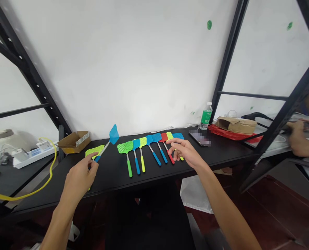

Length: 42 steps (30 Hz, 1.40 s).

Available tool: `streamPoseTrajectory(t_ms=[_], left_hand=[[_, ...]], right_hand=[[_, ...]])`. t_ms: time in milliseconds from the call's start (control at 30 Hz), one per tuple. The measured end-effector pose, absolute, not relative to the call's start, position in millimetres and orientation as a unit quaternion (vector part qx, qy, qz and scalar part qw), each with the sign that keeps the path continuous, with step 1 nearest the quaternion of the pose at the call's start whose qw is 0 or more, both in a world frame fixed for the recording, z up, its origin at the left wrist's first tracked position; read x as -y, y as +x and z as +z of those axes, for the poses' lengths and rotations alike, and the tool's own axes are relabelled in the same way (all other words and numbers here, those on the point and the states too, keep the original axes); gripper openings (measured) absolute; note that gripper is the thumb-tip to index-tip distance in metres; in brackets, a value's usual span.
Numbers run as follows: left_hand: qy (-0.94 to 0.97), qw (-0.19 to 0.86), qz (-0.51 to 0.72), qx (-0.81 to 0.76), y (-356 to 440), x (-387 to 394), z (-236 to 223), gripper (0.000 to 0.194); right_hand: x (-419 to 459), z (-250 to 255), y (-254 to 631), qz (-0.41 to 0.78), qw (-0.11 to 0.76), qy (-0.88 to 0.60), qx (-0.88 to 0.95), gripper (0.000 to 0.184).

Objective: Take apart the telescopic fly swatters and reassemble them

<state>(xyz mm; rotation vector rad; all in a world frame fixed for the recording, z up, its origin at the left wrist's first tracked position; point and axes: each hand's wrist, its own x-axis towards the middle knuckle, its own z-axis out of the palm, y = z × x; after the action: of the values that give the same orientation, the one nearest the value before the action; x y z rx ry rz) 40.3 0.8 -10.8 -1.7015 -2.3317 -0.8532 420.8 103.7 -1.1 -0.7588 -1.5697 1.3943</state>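
Observation:
My left hand is closed around the blue handle of a blue fly swatter, whose head is raised off the table and points up and to the right. Under that hand lies a yellow-green fly swatter, partly covered. To the right, several fly swatters lie in a row, handles toward me, starting with a green fly swatter at the left end. My right hand hovers over the row's right end with nothing in it, fingers apart and loosely bent. Just left of it is a red fly swatter; others there are partly hidden.
The black table runs along a white wall. An open cardboard box, a white power strip and a yellow cable are left. A phone, a water bottle and another person's arm are right.

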Motion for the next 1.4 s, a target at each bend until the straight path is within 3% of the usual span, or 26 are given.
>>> streamPoseTrajectory(t_ms=[233, 433, 533, 733, 1067, 1400], left_hand=[[-0.64, -0.014, -0.439, 0.631, 90.4, 11.8, 4.7, 0.047], [-0.687, -0.095, -0.444, 0.568, 129.2, 13.6, 3.2, 0.045], [-0.712, -0.126, -0.418, 0.549, 140.1, 14.3, -2.0, 0.045], [-0.731, -0.116, -0.376, 0.557, 152.0, 16.8, -5.5, 0.044], [-0.721, -0.062, -0.411, 0.554, 167.3, 17.7, -7.1, 0.03], [-0.709, -0.077, -0.396, 0.578, 169.5, 22.3, -1.3, 0.031]], right_hand=[[-105.7, -3.8, 417.1, 0.575, 0.439, -0.302, 0.621, 0.041], [-92.5, -7.3, 396.0, 0.634, 0.393, -0.244, 0.62, 0.06], [-88.7, -14.1, 379.3, 0.675, 0.416, -0.197, 0.577, 0.065], [-93.6, -27.6, 361.7, 0.645, 0.546, -0.17, 0.507, 0.049], [-82.2, -27.6, 361.7, 0.631, 0.546, -0.149, 0.53, 0.043], [-80.6, -31.2, 357.9, 0.632, 0.536, -0.15, 0.539, 0.045]])
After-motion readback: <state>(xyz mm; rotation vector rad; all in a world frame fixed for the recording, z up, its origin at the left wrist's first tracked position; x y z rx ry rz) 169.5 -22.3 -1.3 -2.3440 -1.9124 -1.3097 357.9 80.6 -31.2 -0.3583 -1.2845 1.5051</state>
